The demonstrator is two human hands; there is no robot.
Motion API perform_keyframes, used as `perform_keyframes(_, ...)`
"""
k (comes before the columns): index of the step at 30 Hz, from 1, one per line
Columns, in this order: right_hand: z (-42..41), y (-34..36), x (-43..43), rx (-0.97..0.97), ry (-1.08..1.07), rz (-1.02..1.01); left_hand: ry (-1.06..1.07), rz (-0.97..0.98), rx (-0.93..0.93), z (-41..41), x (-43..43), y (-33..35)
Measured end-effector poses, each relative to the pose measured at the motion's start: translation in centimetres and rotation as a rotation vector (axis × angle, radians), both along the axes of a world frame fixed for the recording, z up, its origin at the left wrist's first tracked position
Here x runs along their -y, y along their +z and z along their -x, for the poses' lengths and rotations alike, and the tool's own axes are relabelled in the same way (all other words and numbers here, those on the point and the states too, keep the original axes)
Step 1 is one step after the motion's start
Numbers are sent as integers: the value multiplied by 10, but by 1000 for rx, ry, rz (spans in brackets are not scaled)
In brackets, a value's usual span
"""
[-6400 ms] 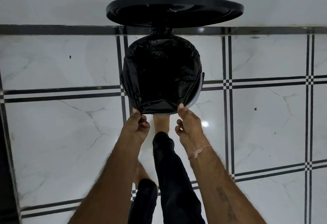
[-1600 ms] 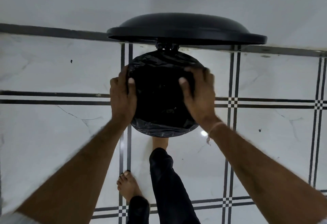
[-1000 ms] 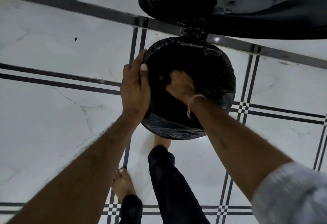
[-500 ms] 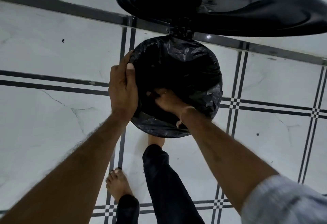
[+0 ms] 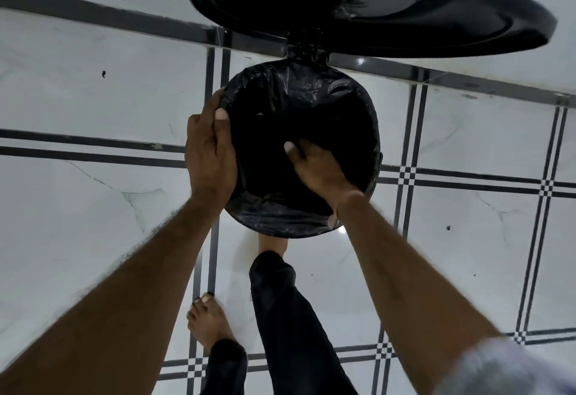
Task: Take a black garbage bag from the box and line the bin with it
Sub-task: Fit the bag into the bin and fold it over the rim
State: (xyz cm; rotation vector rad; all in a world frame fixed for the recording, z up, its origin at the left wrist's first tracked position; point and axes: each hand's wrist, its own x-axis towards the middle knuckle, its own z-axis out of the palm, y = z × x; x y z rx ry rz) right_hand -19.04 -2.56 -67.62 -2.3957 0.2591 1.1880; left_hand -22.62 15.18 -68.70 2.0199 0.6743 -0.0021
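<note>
At the bin's (image 5: 378, 162) left rim, the left hand (image 5: 208, 151) is gripping, its thumb hooking over the edge and its fingers wrapping round the outside, clamping the black garbage bag (image 5: 311, 92) against it. Inside the bin's near right side, the right hand (image 5: 318, 170) is reaching into the bag. Only its thumb is showing, so I cannot tell how its fingers are lying. Above the bin, the lid (image 5: 374, 5) is standing open.

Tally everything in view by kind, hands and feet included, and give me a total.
Black garbage bag: 1
Bin, lid raised: 1
Hands: 2, left hand and right hand
Bare feet: 2, one on the floor, one half hidden under the bin
Total: 6
</note>
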Motion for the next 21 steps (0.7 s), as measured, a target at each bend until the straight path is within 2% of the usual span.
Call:
perform_keyframes(1, 14, 17, -9, 29, -43, -101, 1, 0, -9, 0, 0, 1)
perform_keyframes(3, 45, 49, -30, -107, 30, -197, -4, 2, -28, 0, 0, 2)
perform_keyframes(5, 65, 50, -41, -273, 169, -100, 0, 12, -35, 0, 0, 4)
perform_keyframes(6, 64, 43, -44, -298, 188, -41, 6, 13, -39, 0, 1, 5)
perform_keyframes(8, 51, 22, -44, -321, 115, -25, 13, 17, -47, -1, 1, 6)
perform_keyframes(12, 42, -6, -31, -483, -209, -120, 24, 59, -52, -1, 0, 3)
perform_keyframes(13, 43, -9, -27, -507, -216, -112, 28, 68, -54, -1, 0, 2)
perform_keyframes(15, 40, -5, -24, -452, -158, -124, 29, 118, -49, -2, -2, 1)
perform_keyframes(17, 38, 4, -24, -329, -200, -222, 32, 177, -37, -2, -5, -1)
perform_keyframes(19, 43, 13, -29, -308, -217, -306, 5, 147, -25, -1, -6, -5)
perform_keyframes(21, 57, 12, -35, -337, -83, -242, -15, 94, -33, 1, -4, -6)
